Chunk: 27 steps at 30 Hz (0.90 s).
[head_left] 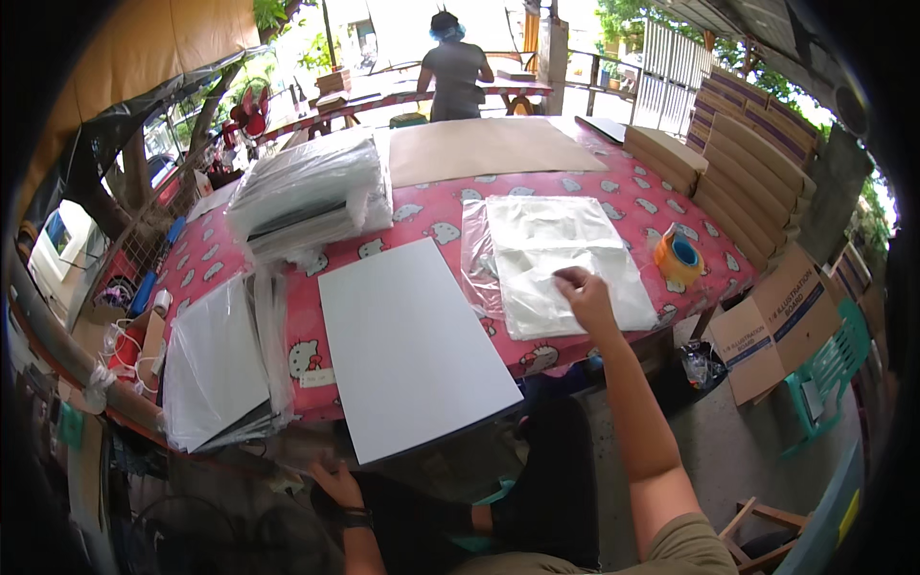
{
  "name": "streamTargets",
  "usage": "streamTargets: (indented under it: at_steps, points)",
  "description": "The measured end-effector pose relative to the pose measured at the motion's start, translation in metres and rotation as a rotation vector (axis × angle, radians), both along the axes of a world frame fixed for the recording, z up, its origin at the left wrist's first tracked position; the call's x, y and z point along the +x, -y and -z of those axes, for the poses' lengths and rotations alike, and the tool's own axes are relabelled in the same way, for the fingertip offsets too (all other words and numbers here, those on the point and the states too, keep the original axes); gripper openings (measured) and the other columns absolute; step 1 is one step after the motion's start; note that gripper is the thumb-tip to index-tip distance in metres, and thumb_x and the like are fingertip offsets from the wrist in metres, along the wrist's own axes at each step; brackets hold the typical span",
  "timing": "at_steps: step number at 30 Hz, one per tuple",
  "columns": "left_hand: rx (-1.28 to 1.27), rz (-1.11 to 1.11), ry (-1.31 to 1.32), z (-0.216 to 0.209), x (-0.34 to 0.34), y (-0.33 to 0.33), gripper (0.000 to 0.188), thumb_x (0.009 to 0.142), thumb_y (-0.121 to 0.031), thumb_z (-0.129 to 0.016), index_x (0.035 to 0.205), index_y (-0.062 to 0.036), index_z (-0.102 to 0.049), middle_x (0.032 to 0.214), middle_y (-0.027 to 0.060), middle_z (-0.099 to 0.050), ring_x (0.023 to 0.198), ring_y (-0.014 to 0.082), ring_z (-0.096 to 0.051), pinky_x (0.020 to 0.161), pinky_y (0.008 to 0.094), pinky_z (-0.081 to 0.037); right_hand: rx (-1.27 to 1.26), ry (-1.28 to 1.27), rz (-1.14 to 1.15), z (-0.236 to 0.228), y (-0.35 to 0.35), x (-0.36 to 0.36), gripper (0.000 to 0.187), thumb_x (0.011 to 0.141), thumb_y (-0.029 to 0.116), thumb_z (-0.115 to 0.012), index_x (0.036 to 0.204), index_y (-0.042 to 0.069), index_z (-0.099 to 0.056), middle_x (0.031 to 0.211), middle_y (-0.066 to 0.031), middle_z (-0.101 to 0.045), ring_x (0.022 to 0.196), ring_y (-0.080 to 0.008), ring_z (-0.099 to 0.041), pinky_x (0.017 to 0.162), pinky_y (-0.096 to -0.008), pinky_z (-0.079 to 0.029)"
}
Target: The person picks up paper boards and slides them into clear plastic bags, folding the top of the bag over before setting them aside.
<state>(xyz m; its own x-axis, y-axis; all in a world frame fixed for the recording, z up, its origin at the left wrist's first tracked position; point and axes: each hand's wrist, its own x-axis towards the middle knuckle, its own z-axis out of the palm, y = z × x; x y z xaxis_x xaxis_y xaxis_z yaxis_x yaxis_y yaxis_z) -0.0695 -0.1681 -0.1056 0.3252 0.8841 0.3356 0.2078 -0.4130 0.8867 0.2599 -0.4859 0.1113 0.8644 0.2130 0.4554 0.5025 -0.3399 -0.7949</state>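
My right hand (582,289) — fingers curled at the clear plastic bags (554,225), stacked on the pink tablecloth (441,203); whether they pinch one, I cannot tell. White board (412,345): one, flat, left of the bags, its near edge past the table. My left hand (337,487) — low, near the board's bottom corner; grip unclear.

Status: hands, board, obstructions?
Right hand over clear plastic sleeves, contact unclear; left hand low, near white board. Board uncovered. Orange tape roll beside sleeves, clear of both hands.
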Motion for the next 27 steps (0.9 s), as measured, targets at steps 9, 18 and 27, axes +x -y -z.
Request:
streamTargets:
  at_steps: [9, 18, 27]
  points:
    - [0.030, -0.018, -0.044, 0.013, -0.012, -0.007, 0.038, 0.064, 0.007, -0.052, 0.101, 0.0016, -0.046, 0.098, 0.0130, -0.044, 0.085, 0.0233, -0.045, 0.071, 0.0311, -0.039, -0.313, -0.215, 0.270, 0.046, -0.005, 0.092, 0.032, 0.070, 0.028, -0.064, 0.088, 0.002, -0.060, 0.087, -0.0126, -0.061, 0.088, -0.0244, -0.055, 0.077, -0.0341, -0.040]
    - [-0.320, 0.384, 0.086, -0.003, -0.018, 0.033, 0.025, 0.068, 0.003, -0.055, 0.093, 0.0015, -0.052, 0.086, 0.0074, -0.054, 0.076, 0.0162, -0.051, 0.065, 0.0264, -0.043, -0.191, 0.196, -0.292, 0.039, 0.004, -0.096, 0.005, 0.072, 0.003, -0.056, 0.077, 0.001, -0.056, 0.071, -0.0137, -0.056, 0.069, -0.0291, -0.056, 0.061, -0.0357, -0.043]
    - [-0.424, 0.817, 0.354, -0.095, 0.027, 0.174, 0.042, 0.075, -0.007, -0.059, 0.113, -0.0019, -0.043, 0.112, 0.0100, -0.047, 0.095, 0.0142, -0.049, 0.077, 0.0243, -0.042, -0.218, -0.332, -0.561, 0.101, -0.027, -0.231, 0.011, 0.078, 0.013, -0.056, 0.077, 0.002, -0.054, 0.060, -0.0134, -0.053, 0.053, -0.0215, -0.055, 0.050, -0.0309, -0.043]
